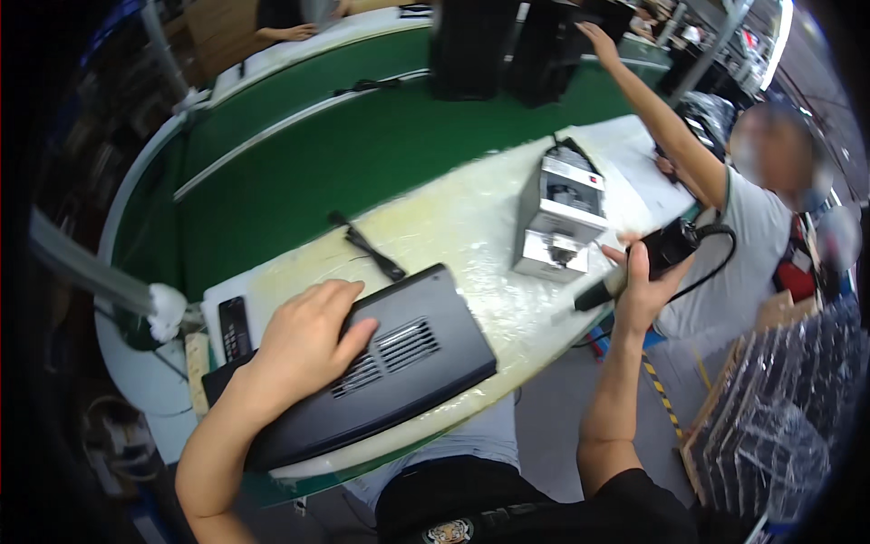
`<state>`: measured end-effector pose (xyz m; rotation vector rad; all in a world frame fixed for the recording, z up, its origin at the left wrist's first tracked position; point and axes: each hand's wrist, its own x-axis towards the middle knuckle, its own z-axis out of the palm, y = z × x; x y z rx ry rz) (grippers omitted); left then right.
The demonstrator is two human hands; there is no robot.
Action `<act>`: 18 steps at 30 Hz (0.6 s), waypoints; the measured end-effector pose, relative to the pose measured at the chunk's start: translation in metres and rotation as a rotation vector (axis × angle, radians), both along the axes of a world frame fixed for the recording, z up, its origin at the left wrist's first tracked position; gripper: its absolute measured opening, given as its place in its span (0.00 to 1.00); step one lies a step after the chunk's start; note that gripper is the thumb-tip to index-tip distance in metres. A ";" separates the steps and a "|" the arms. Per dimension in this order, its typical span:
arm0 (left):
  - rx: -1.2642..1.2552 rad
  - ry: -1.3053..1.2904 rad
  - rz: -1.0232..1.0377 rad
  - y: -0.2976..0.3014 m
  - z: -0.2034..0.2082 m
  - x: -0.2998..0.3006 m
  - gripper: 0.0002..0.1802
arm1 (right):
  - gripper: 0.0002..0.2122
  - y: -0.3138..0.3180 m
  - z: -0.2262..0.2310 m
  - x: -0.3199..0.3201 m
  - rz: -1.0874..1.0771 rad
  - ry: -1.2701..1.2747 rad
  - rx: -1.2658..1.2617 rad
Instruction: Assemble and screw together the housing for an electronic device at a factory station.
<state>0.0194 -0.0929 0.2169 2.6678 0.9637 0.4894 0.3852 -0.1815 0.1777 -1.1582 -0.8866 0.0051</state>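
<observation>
A black, flat casing (426,363) with two slotted vents lies at a slant on the near edge of the worktable. My left hand (313,340) rests on its top, fingers stretched and thumb apart. Off the table's right end, my right hand (648,286) is raised, wrapped around a black handheld tool (666,245) with a coiled cord (725,254). Its exact kind is partly hidden by my fingers. Just left of that hand is a dark cylindrical piece (594,295), blurred; whether it belongs to the tool I cannot tell.
Beyond the casing lie a short black cable (372,254) and a black slim object (234,326). Grey boxes (562,213) stand farther right. A green conveyor (317,145) carries tall black units (467,50). At right a co-worker (743,218) reaches toward them; wrapped stacked panels (770,408) stand nearby.
</observation>
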 end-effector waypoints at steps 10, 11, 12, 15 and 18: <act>-0.085 0.044 -0.004 0.002 -0.010 0.069 0.25 | 0.14 0.061 0.007 0.021 -0.098 -0.184 0.172; -0.085 0.041 0.003 0.001 -0.010 0.067 0.25 | 0.19 0.060 0.004 0.021 -0.084 -0.153 0.132; -0.082 0.036 0.019 0.000 -0.009 0.064 0.25 | 0.25 0.058 0.003 0.021 -0.062 -0.124 0.095; -0.047 0.007 -0.001 0.001 -0.017 0.064 0.24 | 0.26 0.053 0.012 0.005 -0.042 -0.151 -0.004; -0.046 0.033 -0.003 0.003 -0.018 0.061 0.24 | 0.22 0.053 0.049 -0.031 0.072 -0.125 0.037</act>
